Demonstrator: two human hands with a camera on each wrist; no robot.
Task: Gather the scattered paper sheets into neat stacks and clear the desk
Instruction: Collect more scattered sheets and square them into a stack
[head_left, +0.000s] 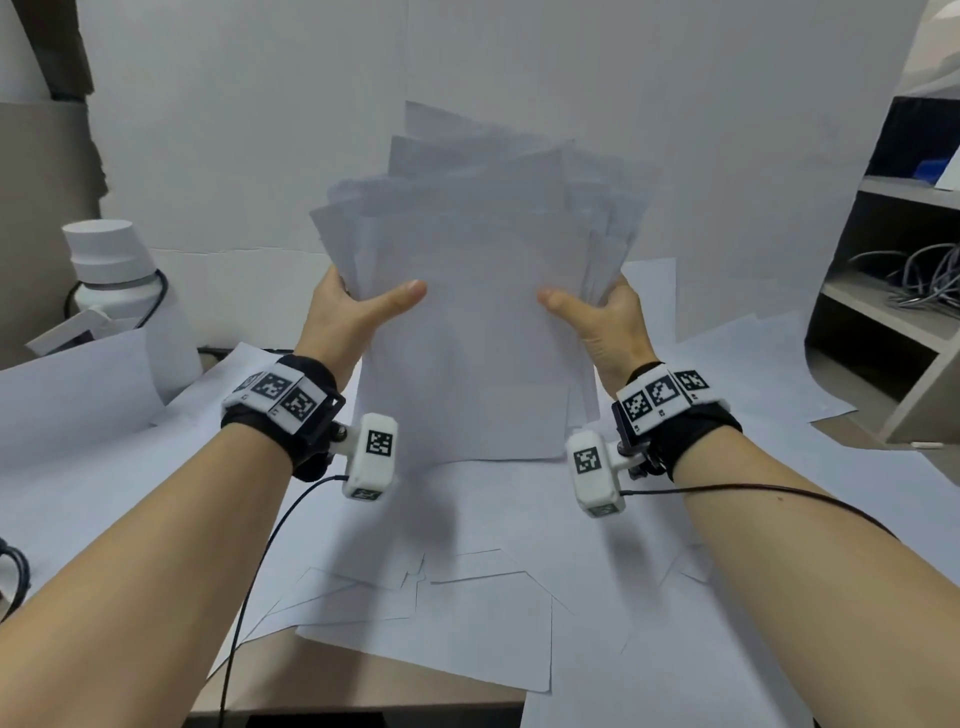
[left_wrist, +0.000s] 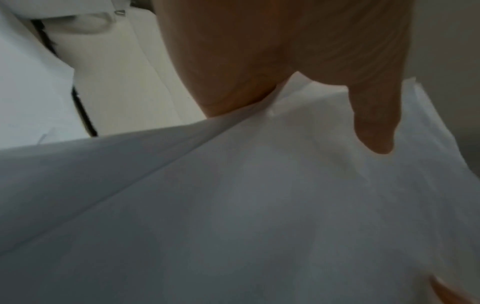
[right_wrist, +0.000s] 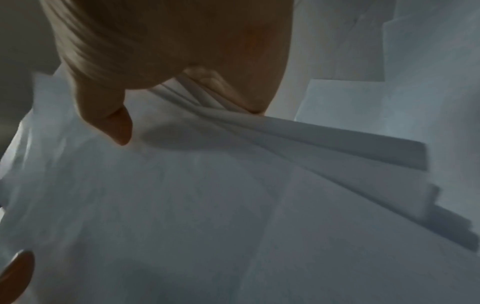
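A loose, uneven stack of white paper sheets (head_left: 478, 291) stands upright above the desk, its top edges fanned out. My left hand (head_left: 358, 306) grips its left edge, thumb on the front and fingers hidden behind. My right hand (head_left: 597, 312) grips the right edge the same way. The left wrist view shows the left thumb (left_wrist: 374, 123) lying on the stack (left_wrist: 259, 205). In the right wrist view the right thumb (right_wrist: 111, 121) presses the sheets (right_wrist: 233, 205), whose edges splay apart. More sheets (head_left: 467, 613) lie scattered on the desk below.
A white bottle (head_left: 111, 270) with a dark cord stands at the back left. A shelf unit (head_left: 893, 291) holding cables is at the right. A white backdrop (head_left: 260, 130) rises behind. The brown desk edge (head_left: 322, 686) shows near me.
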